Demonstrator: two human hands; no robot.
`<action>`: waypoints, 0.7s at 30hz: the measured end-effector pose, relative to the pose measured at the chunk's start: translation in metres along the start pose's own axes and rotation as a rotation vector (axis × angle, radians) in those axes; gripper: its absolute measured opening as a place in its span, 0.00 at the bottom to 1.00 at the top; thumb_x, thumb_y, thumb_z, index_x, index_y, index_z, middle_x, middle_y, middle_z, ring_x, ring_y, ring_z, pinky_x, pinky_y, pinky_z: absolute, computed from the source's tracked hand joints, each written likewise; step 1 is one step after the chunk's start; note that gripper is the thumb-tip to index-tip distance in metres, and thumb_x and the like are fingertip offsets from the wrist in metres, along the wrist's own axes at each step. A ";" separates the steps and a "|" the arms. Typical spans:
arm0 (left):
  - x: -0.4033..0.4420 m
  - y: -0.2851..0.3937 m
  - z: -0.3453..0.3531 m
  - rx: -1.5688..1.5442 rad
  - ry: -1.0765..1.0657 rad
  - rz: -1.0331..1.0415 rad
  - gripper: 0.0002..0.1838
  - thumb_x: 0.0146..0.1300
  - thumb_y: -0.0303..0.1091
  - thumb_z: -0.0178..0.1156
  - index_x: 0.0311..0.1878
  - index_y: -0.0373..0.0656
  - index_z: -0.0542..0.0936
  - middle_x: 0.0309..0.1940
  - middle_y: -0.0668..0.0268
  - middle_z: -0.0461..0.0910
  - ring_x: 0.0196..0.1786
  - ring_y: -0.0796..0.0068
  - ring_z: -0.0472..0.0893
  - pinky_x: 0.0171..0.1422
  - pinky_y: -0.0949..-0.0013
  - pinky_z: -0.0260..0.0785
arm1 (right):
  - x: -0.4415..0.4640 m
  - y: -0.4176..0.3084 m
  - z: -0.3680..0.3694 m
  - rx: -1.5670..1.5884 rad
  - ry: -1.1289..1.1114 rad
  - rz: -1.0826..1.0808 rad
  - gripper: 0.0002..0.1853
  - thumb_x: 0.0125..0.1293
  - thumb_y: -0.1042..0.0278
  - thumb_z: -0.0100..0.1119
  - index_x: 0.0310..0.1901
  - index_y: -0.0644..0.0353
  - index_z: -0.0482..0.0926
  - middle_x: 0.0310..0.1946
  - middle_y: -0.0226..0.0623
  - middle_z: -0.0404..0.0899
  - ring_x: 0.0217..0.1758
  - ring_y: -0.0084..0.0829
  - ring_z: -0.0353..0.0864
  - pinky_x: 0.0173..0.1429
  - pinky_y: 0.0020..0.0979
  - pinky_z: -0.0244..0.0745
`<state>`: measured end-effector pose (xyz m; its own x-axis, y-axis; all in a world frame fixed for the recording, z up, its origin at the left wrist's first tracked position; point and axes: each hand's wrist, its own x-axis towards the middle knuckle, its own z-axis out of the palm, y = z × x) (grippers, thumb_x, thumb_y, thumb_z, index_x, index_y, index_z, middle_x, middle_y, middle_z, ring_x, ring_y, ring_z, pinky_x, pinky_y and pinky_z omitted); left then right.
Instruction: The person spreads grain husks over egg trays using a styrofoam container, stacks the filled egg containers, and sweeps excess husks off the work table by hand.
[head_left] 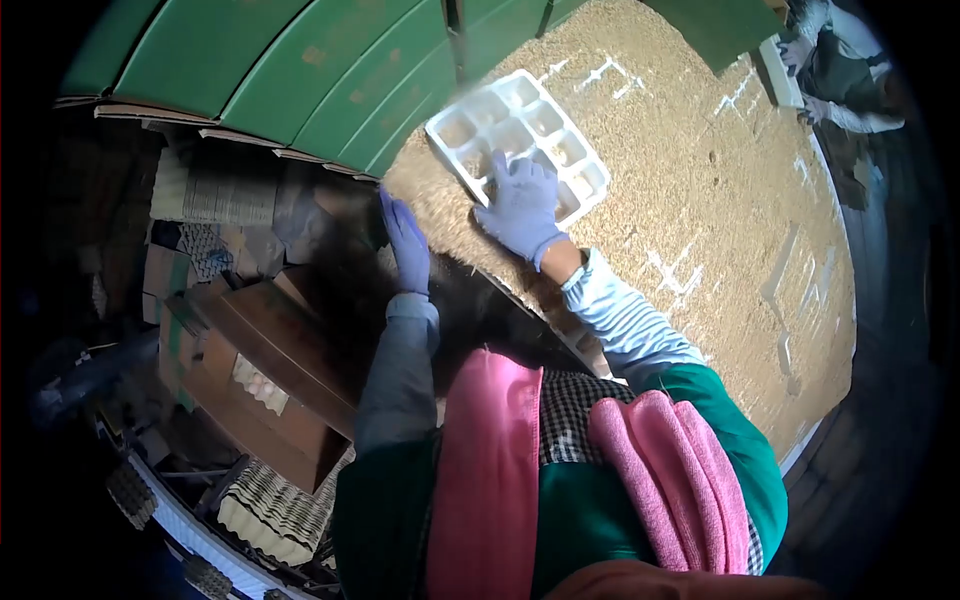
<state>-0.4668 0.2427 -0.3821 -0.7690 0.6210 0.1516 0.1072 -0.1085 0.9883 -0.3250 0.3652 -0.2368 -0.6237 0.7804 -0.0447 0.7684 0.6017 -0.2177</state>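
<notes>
A white plastic tray (487,106) divided into several square compartments lies on a layer of golden-brown loose grain-like material (690,190). My right hand (522,205), in a pale lavender glove, grips its near side, with fingers reaching over the rim into the compartments and thumb outside. Small light bits show in some compartments; the hand covers others. My left hand (407,245), in a similar glove, is held upright beside the near-left edge of the layer, its fingers extended and holding nothing. Loose material between the hands looks blurred.
Green cartons (330,90) line the far left. Brown cardboard boxes (270,340), stacked egg trays (275,515) and a grey stack of trays (215,190) stand at left. At upper right, another person's gloved hands (800,55) hold a white board-like object (777,75).
</notes>
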 end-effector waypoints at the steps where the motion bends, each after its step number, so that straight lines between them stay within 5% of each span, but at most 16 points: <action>1: -0.006 -0.024 -0.007 0.033 -0.043 0.063 0.25 0.78 0.30 0.44 0.74 0.30 0.59 0.76 0.51 0.56 0.78 0.57 0.57 0.82 0.58 0.46 | 0.000 0.001 -0.011 0.057 -0.101 0.024 0.42 0.55 0.46 0.65 0.70 0.52 0.65 0.50 0.45 0.74 0.59 0.45 0.70 0.68 0.46 0.55; 3: -0.003 -0.039 0.001 0.148 0.006 -0.128 0.32 0.77 0.36 0.47 0.75 0.26 0.52 0.77 0.45 0.50 0.80 0.53 0.52 0.83 0.53 0.41 | -0.006 0.028 -0.009 0.065 -0.030 -0.175 0.42 0.53 0.45 0.67 0.70 0.52 0.67 0.50 0.45 0.74 0.59 0.44 0.70 0.68 0.45 0.56; 6: -0.030 0.035 0.048 0.619 -0.041 -0.009 0.38 0.74 0.43 0.53 0.74 0.24 0.51 0.77 0.38 0.47 0.80 0.48 0.47 0.83 0.48 0.36 | -0.027 0.091 -0.007 0.080 -0.025 -0.400 0.42 0.51 0.49 0.69 0.69 0.50 0.69 0.51 0.43 0.74 0.59 0.44 0.71 0.66 0.46 0.59; 9: -0.095 0.060 0.076 0.828 -0.285 0.083 0.46 0.68 0.50 0.60 0.74 0.27 0.50 0.75 0.36 0.49 0.79 0.38 0.46 0.82 0.42 0.34 | -0.081 0.154 -0.039 0.100 -0.095 -0.379 0.42 0.49 0.53 0.71 0.69 0.45 0.69 0.50 0.43 0.74 0.57 0.44 0.72 0.65 0.44 0.62; 13: -0.200 0.094 0.119 0.815 -0.604 0.301 0.47 0.62 0.56 0.63 0.71 0.26 0.58 0.72 0.39 0.56 0.78 0.39 0.49 0.80 0.35 0.31 | -0.208 0.229 -0.068 0.128 -0.135 -0.231 0.44 0.47 0.56 0.75 0.70 0.45 0.69 0.53 0.44 0.72 0.58 0.45 0.70 0.67 0.44 0.63; 16: -0.271 0.114 0.149 0.867 -0.886 0.396 0.45 0.63 0.60 0.58 0.70 0.29 0.63 0.71 0.46 0.60 0.77 0.41 0.53 0.79 0.33 0.32 | -0.326 0.271 -0.077 0.080 -0.225 0.007 0.44 0.48 0.59 0.74 0.71 0.46 0.68 0.54 0.44 0.71 0.63 0.47 0.69 0.77 0.47 0.55; 21: -0.352 0.122 0.173 0.671 -1.280 0.622 0.36 0.67 0.61 0.51 0.72 0.48 0.68 0.73 0.52 0.62 0.78 0.48 0.55 0.80 0.34 0.31 | -0.504 0.321 -0.085 -0.036 -0.119 0.426 0.48 0.48 0.60 0.72 0.74 0.48 0.64 0.56 0.46 0.72 0.63 0.49 0.69 0.77 0.48 0.54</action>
<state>-0.0737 0.1450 -0.3125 0.4858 0.8693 0.0910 0.7078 -0.4524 0.5425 0.2484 0.1802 -0.2010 -0.2609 0.9363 -0.2351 0.9636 0.2379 -0.1219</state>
